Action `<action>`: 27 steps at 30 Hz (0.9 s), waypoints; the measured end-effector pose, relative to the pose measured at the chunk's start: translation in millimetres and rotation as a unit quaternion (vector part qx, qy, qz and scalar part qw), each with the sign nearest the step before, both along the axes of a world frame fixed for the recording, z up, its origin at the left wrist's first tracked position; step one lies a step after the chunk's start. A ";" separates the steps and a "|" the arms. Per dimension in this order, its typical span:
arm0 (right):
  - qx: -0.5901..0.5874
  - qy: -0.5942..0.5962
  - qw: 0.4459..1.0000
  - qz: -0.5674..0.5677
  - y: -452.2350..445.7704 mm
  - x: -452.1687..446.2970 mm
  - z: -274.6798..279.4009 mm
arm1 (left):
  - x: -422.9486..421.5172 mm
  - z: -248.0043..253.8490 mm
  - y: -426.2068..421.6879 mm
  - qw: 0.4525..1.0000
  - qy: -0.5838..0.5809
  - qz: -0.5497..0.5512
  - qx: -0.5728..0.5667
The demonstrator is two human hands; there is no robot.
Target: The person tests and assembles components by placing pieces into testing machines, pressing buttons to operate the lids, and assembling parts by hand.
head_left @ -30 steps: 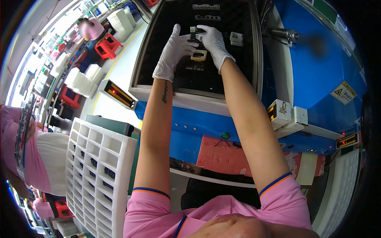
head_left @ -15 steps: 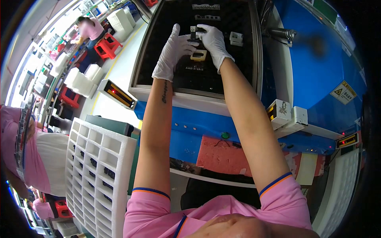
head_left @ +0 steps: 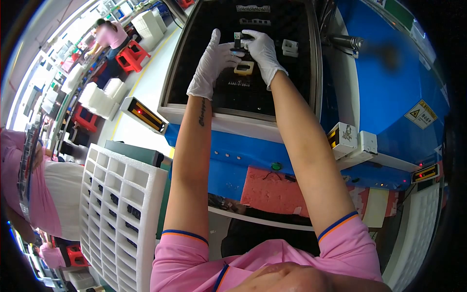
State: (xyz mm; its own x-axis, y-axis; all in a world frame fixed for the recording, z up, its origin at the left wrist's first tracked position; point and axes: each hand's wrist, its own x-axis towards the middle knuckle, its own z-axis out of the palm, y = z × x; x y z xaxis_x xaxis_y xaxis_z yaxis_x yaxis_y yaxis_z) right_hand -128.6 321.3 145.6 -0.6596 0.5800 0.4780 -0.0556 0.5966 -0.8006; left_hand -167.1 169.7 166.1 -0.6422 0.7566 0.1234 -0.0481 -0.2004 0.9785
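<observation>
Both of my hands wear white gloves and reach over a black work surface. My left hand (head_left: 214, 64) is open, thumb pointing up and away, with its fingertips against the lower end of a small black part (head_left: 237, 44) that has a pale, silvery top. My right hand (head_left: 261, 51) is closed on that part from the right, index finger and thumb at its side; the exact grip is partly hidden. Just below lies a cream-coloured block with an opening (head_left: 243, 68). A row of tiny pale pieces (head_left: 239, 83) is below it. To the right sits a white fixture block (head_left: 290, 48).
Two slotted metal strips lie farther back, the nearer one (head_left: 255, 22) above my hands. A metal frame (head_left: 233, 114) edges the surface. Sensor bars (head_left: 143, 115) flank the blue machine (head_left: 389, 87). A white foam tray (head_left: 121, 209) with black parts stands lower left, near a co-worker (head_left: 39, 185).
My hands stay almost in place around the small black part. A bluish glint now shows at the left fingertips. The seated person in the background has shifted their arms slightly.
</observation>
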 end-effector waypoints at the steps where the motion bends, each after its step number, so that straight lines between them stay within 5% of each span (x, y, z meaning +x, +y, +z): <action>1: -0.010 0.004 1.000 0.010 -1.6 1.7 2.2 | 0.7 0.2 -0.3 1.000 0.002 0.005 -0.005; 2: -0.010 0.004 1.000 0.010 -2.6 3.5 4.8 | 1.4 0.3 -0.4 1.000 0.004 0.010 -0.010; 5: -0.426 0.093 0.892 0.123 -6.3 12.1 15.5 | 2.4 -2.7 3.3 0.981 0.130 0.092 -0.112; 14: -0.323 0.016 0.941 0.100 -2.2 4.7 1.8 | -15.4 -14.7 5.0 0.909 0.258 0.299 -0.135; 27: -0.300 -0.064 0.945 0.109 0.9 2.3 -2.5 | -7.1 -8.0 -3.7 0.908 0.187 0.366 -0.081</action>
